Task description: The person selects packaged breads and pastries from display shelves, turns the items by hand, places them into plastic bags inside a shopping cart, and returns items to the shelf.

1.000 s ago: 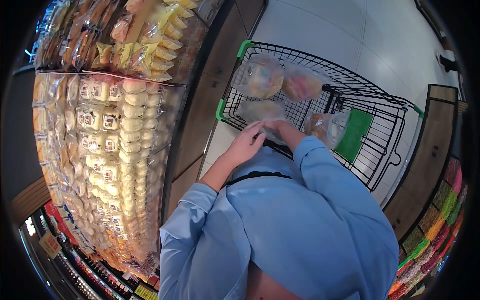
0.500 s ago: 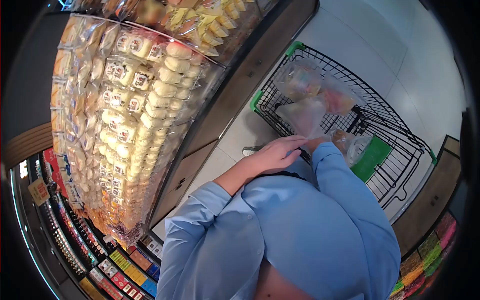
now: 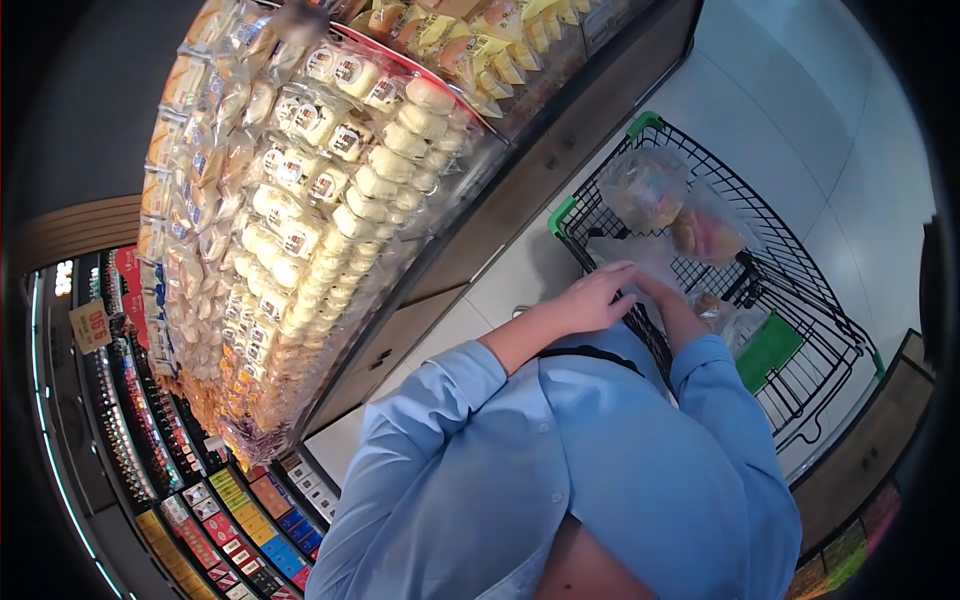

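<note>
My left hand (image 3: pixel 598 300) reaches over the near end of the cart, fingers bent and thumb a little apart. Close against it is my right hand (image 3: pixel 668 303), its fingers mostly hidden behind the left. A translucent plastic bag (image 3: pixel 640 254) runs up to the fingertips of both hands, which appear closed on its top; the exact grip is hidden. Beyond it in the black wire shopping cart (image 3: pixel 800 265) lie two clear bags with food, one pale bag (image 3: pixel 643 190) and one reddish bag (image 3: pixel 708 236). Another clear package (image 3: pixel 712 312) lies beside my right wrist.
To the left stands a display shelf (image 3: pixel 440 255) stacked with packaged buns (image 3: pixel 385 170) and breads. A green panel (image 3: pixel 770 352) is on the cart's near part. Pale floor tiles (image 3: pixel 775 90) extend beyond it. A wooden counter edge (image 3: pixel 860 440) lies at the right.
The view has shifted, so shelf and cart appear further right. The translucent bag, raised and cone-shaped before, now sits lower and flatter by my hands. My hands have stayed close together.
</note>
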Motion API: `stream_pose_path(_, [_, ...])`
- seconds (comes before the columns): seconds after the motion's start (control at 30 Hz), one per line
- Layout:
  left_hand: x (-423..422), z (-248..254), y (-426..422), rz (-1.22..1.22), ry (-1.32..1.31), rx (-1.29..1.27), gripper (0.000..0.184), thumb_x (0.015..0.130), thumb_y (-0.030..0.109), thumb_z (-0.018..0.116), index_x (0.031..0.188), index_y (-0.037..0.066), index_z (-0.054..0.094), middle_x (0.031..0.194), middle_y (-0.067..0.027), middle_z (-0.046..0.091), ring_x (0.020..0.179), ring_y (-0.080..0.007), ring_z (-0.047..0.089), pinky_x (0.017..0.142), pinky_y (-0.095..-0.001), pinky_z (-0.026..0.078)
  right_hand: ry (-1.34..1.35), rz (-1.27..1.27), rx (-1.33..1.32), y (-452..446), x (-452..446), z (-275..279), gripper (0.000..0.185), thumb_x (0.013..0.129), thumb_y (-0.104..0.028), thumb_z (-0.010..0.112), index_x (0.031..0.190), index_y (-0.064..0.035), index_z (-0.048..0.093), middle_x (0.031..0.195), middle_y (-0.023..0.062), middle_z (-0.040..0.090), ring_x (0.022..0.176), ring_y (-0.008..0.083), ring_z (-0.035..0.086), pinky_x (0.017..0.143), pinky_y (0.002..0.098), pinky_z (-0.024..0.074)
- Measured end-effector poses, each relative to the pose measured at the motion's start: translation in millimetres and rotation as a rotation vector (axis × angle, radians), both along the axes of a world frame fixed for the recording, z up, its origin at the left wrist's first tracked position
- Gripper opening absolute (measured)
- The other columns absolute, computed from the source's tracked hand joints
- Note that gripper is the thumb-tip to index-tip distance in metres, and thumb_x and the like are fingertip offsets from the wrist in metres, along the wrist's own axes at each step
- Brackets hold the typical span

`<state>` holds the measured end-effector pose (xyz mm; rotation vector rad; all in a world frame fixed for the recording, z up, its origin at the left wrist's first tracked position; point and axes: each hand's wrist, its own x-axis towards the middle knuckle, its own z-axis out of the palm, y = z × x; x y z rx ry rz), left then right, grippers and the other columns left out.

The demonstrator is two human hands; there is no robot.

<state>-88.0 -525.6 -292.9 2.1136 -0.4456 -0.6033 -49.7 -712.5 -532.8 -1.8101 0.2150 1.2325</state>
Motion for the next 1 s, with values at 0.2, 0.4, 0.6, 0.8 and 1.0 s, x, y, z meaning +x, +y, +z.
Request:
stream_pose_path(0.2, [13,-72,39,0.16,-0.062,0.164,0.061,0.094,0.025,0.061,0.143,-0.007,0.042,0.143,-0.0311,0.045,0.135,-0.0427,0.044,0.114,-0.0424,0.037,-0.064,-0.25,0.134,1,0,98,0.043,0.087,-0.011,0.053,0.128,-0.0021,0.058,0.103,0.0091,0.067,0.095,0.0168,0.066,0.085,0.0292,0.0527])
stream_pose_path(0.4, [-3,-32,63,0.436,0.419,-0.093,0.06,0.102,0.033,0.056,0.149,-0.001,0.038,0.143,-0.0176,0.05,0.128,-0.0249,0.052,0.106,-0.036,0.043,0.097,-0.373,0.693,-13,7,164,0.048,0.086,-0.008,0.053,0.134,-0.0045,0.051,0.119,0.0063,0.06,0.104,0.0164,0.063,0.09,0.0324,0.0533])
stream_pose_path(0.6, [-19,30,69,0.514,0.523,-0.488,0.05,0.105,0.03,0.052,0.145,0.001,0.041,0.133,-0.0108,0.058,0.118,-0.013,0.056,0.092,-0.0318,0.051,0.16,-0.316,0.984,25,8,249,0.046,0.095,-0.019,0.058,0.137,-0.0058,0.048,0.125,0.0064,0.059,0.106,0.0157,0.062,0.09,0.0309,0.0521])
stream_pose_path(0.8, [-34,64,83,0.654,0.266,-0.656,0.037,0.099,0.01,0.061,0.134,0.003,0.049,0.111,-0.0018,0.063,0.094,-0.008,0.062,0.079,-0.0231,0.051,-0.072,-0.1,0.839,73,-1,274,0.054,0.094,-0.029,0.068,0.137,-0.0041,0.047,0.122,0.0077,0.061,0.107,0.0137,0.06,0.086,0.0303,0.0519])
stream_pose_path(1.0, [-57,77,106,0.792,0.202,-0.694,0.036,0.097,0.007,0.064,0.13,0.005,0.05,0.103,-0.0005,0.063,0.085,-0.0062,0.06,0.069,-0.0217,0.05,-0.157,-0.1,0.736,103,-5,287,0.057,0.095,-0.023,0.069,0.14,-0.0028,0.041,0.106,0.0075,0.067,0.088,0.0109,0.063,0.077,0.0273,0.0525])
